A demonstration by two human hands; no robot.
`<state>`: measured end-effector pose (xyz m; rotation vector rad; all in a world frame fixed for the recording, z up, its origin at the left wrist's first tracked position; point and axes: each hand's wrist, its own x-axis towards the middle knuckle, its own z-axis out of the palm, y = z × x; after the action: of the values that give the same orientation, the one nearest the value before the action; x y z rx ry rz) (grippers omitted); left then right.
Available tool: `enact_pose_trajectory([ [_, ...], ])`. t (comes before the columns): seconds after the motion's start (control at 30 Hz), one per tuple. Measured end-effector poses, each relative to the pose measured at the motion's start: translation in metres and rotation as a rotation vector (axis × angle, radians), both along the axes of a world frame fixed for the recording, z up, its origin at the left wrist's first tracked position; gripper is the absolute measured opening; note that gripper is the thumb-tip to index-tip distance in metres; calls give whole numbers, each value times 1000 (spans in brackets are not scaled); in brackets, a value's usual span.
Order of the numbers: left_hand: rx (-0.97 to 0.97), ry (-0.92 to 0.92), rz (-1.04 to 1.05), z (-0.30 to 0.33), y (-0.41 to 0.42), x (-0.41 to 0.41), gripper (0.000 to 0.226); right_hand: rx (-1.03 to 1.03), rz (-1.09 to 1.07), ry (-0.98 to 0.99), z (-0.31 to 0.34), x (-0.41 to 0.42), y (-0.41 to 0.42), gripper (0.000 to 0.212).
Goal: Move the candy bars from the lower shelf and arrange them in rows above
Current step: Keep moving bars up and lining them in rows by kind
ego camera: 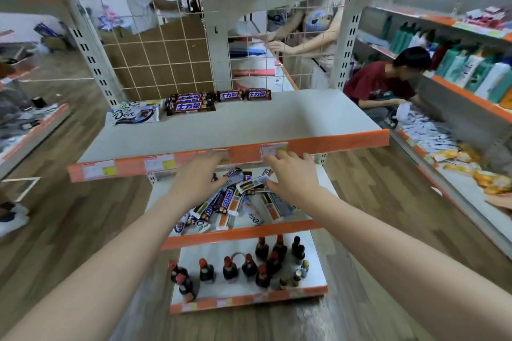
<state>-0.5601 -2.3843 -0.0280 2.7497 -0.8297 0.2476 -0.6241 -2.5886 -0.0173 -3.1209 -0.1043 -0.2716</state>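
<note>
A loose heap of candy bars (230,202), Snickers and Dove wrappers mixed, lies on the lower shelf (243,232). On the upper shelf (249,122), brown Snickers bars (191,104) sit in a row at the back, with two more (243,95) to their right and white Dove bars (135,113) at the left. My left hand (199,174) reaches under the upper shelf's orange edge, its fingers curled down into the heap. My right hand (291,174) reaches in beside it, its fingertips on a pale wrapper (253,182). Whether either hand holds a bar is hidden.
Dark bottles with red caps (249,266) stand on the bottom shelf. A wire grid (171,44) backs the upper shelf. A crouching person in red (388,83) works at the right-hand shelves of bottles (471,66). Another person's arms (293,39) show behind the grid.
</note>
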Motion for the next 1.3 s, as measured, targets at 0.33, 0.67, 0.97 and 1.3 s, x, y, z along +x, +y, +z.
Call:
enact_pose_trajectory([
  [0.33,-9,99,45,-52,19,-38,40,18,2,77,-41,-41,13,49],
  [0.67,-28,190,60,-89,33,-54,39,87,-37,125,-89,-51,23,43],
  [0.97,-2,246,100,-125,53,-55,42,58,9,260,-135,-57,29,47],
  [1.3,34,371,94,-181,58,-47,44,98,5,305,-183,-31,30,45],
])
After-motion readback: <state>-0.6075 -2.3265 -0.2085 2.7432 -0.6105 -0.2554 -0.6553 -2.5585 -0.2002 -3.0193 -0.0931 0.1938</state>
